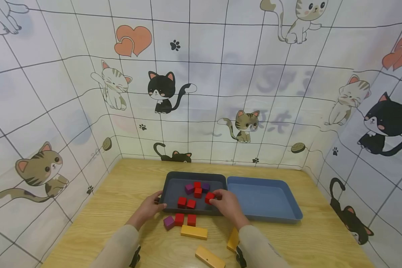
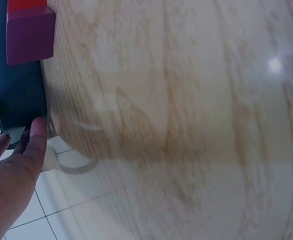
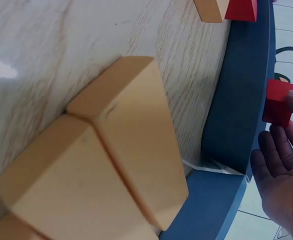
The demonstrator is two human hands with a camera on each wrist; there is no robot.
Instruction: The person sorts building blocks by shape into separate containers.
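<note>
My left hand (image 1: 148, 207) grips the left end of a dark grey tray (image 1: 172, 188). In the left wrist view its thumb lies on the near side of the tray wall (image 2: 21, 97), with fingers round the corner. A red cube (image 1: 209, 198) is pinched between thumb and fingers of my right hand (image 1: 228, 205), over the tray's right part. The right wrist view shows this held cube (image 3: 277, 106) above the rim. Several other red cubes (image 1: 182, 202) and two purple cubes (image 1: 189, 189) lie inside the tray.
A blue tray (image 1: 262, 199) adjoins the dark one on the right. In front of the dark tray lie a purple cube (image 1: 169, 222) and two red cubes (image 1: 191, 220). Yellow oblong blocks (image 1: 194, 232) lie nearer, some beside the right forearm. A cat-patterned cloth (image 1: 207, 85) stands behind.
</note>
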